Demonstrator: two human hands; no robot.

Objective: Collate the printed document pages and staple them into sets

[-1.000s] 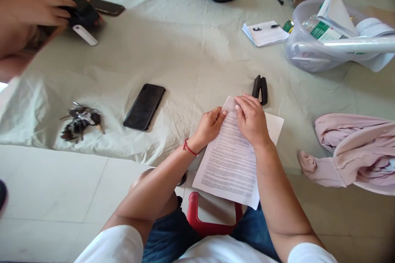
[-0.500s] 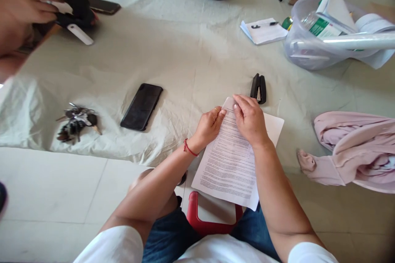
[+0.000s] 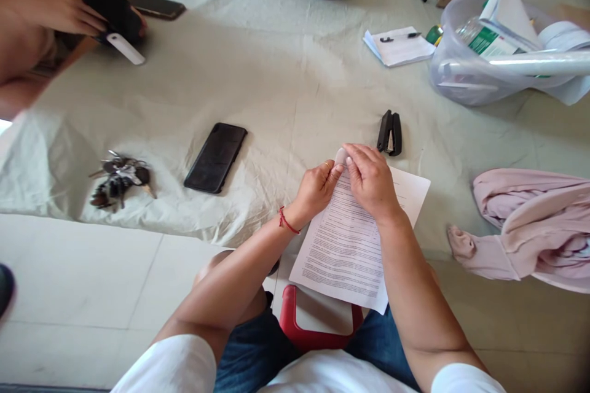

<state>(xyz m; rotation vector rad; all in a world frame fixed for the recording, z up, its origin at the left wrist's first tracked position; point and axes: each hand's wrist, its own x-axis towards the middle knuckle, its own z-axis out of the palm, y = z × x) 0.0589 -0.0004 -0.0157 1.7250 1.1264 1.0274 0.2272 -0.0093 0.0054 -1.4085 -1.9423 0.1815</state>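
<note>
Both hands' fingers pinch the printed sheets' (image 3: pixel 350 239) top corner (curled up), black stapler (image 3: pixel 389 133) just beyond.

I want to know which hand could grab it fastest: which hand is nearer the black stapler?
Right. The right hand lies just below the stapler, fingertips a short gap from it; the left hand is farther, down and left, pinching the paper's corner.

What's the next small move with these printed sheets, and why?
Probably reach the right hand to the black stapler. Both hands pinch the top corner of the printed sheets, which is curled up between the fingertips, the left hand steadying it. The stapler lies just beyond that corner, closest to the right hand.
</note>
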